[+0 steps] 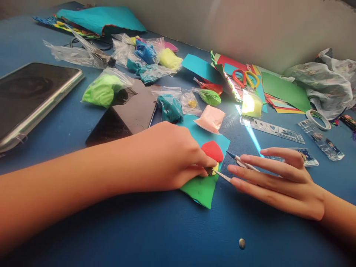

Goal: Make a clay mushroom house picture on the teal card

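Note:
A light blue card (222, 142) lies on the table, with a flat red clay piece (212, 151), a small yellow piece (215, 168) and a green clay sheet (204, 189) on it. My left hand (178, 159) reaches over the card, its fingertips closed together at a small dark bit on the yellow piece. What they hold is mostly hidden. In my right hand (278, 178) is a thin pointed tool (223, 176), its tip at the yellow piece. Another tool with a blue tip (231, 154) passes behind the right fingers.
Bagged clay in several colours (169, 107) lies behind the card. A dark phone (36, 96) is at the left, a dark flat device (125, 115) nearer. Scissors (246, 78), coloured papers (285, 91), rulers (272, 128) and a tape roll (318, 119) are at the right; a metallic disc (241, 243) is in front.

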The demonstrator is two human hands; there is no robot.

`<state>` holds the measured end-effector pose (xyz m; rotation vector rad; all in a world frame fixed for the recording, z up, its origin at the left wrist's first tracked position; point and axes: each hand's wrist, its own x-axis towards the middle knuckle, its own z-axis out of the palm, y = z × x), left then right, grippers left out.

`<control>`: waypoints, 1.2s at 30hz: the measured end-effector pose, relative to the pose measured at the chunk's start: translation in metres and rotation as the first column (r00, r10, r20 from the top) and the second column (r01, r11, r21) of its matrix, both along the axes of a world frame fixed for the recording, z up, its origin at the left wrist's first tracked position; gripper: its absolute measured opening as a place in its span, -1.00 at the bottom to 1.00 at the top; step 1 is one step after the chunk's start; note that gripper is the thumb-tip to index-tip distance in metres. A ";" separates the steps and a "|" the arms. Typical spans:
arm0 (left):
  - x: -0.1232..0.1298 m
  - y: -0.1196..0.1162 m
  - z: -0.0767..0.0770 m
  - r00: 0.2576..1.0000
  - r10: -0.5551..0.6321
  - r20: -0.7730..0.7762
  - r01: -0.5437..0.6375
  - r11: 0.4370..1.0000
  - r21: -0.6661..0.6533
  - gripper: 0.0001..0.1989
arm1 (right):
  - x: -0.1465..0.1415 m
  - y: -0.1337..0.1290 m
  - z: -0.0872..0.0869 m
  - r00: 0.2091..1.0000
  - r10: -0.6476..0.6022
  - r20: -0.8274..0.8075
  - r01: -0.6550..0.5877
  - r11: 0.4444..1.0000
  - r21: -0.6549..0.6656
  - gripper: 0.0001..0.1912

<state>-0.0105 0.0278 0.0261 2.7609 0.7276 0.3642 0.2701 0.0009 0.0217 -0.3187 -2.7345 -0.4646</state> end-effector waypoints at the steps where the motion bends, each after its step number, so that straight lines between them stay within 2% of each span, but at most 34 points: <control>1: 0.000 0.001 0.000 1.000 -0.014 -0.011 0.014 1.000 -0.009 -0.80 | 0.000 0.000 0.000 1.000 -0.003 0.001 0.003 1.000 0.001 -0.73; 6: -0.001 0.006 0.000 0.997 -0.071 -0.031 0.070 0.997 -0.023 -0.78 | 0.000 0.001 0.001 1.000 -0.026 0.009 0.026 1.000 0.007 -0.67; 9: -0.001 0.007 0.000 0.998 -0.064 -0.024 0.063 0.998 -0.016 -0.79 | 0.000 -0.001 0.002 0.999 -0.032 0.004 0.031 0.999 0.018 -0.67; 15: -0.003 0.006 -0.002 0.996 -0.087 0.002 0.087 0.996 -0.013 -0.76 | -0.003 -0.004 0.004 0.993 -0.119 0.007 0.119 0.992 -0.048 -0.67; 20: -0.004 0.006 -0.002 0.997 -0.075 -0.019 0.074 0.997 -0.017 -0.74 | -0.004 -0.004 0.004 0.997 -0.079 -0.007 0.079 0.996 -0.035 -0.66; 27: -0.002 0.005 0.000 0.998 -0.055 -0.036 0.054 0.998 -0.024 -0.75 | -0.007 -0.014 0.006 0.974 -0.224 0.032 0.227 0.966 -0.123 -0.58; 32: -0.004 0.004 0.001 0.997 -0.077 -0.021 0.077 0.997 -0.004 -0.73 | -0.004 -0.011 0.003 0.979 -0.201 0.020 0.202 0.973 -0.109 -0.57; 36: -0.003 0.004 0.002 0.997 -0.055 -0.054 0.054 0.998 -0.013 -0.74 | 0.000 -0.001 0.001 0.995 -0.094 0.018 0.094 0.995 -0.027 -0.65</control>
